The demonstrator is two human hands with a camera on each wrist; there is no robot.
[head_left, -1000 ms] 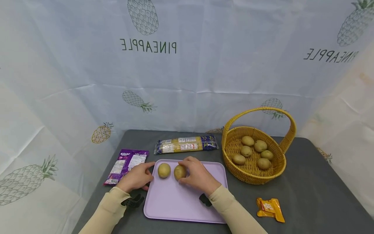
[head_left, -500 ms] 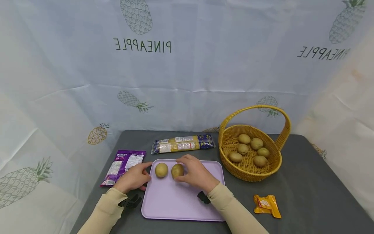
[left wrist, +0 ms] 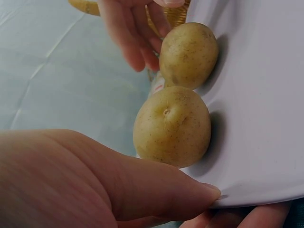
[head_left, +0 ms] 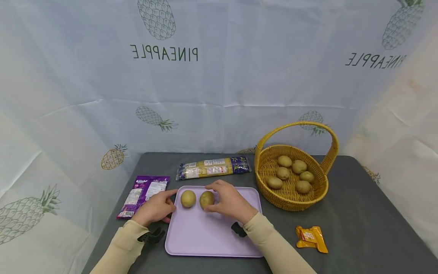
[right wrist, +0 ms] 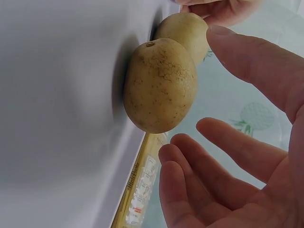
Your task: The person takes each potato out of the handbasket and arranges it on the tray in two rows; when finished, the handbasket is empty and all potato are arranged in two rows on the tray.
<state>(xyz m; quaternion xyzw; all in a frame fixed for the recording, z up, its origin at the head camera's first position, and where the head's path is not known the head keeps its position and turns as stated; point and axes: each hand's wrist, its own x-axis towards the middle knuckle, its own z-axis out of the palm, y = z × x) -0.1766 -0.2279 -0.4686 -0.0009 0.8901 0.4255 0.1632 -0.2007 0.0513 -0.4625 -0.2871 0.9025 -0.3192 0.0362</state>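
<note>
Two potatoes sit side by side near the far left corner of a lilac tray (head_left: pixel 212 236). My left hand (head_left: pixel 156 208) pinches the tray's left rim, thumb on top and fingers beneath in the left wrist view. The left potato (left wrist: pixel 172 127) lies just beyond that thumb. Around the other potato (right wrist: pixel 160 85) my right hand (head_left: pixel 228 201) is spread, thumb on the near side and fingers on the far side. The right wrist view shows a gap between its fingers and the potato's skin.
A wicker basket (head_left: pixel 291 203) with a tall handle holds several potatoes at the back right. Behind the tray lies a pasta packet (head_left: pixel 213 168). A purple bag (head_left: pixel 142 196) is at left, an orange wrapped snack (head_left: pixel 311 239) at right.
The head view has shifted slightly, so everything appears a little further left. Both hands and the two potatoes keep their places on the tray.
</note>
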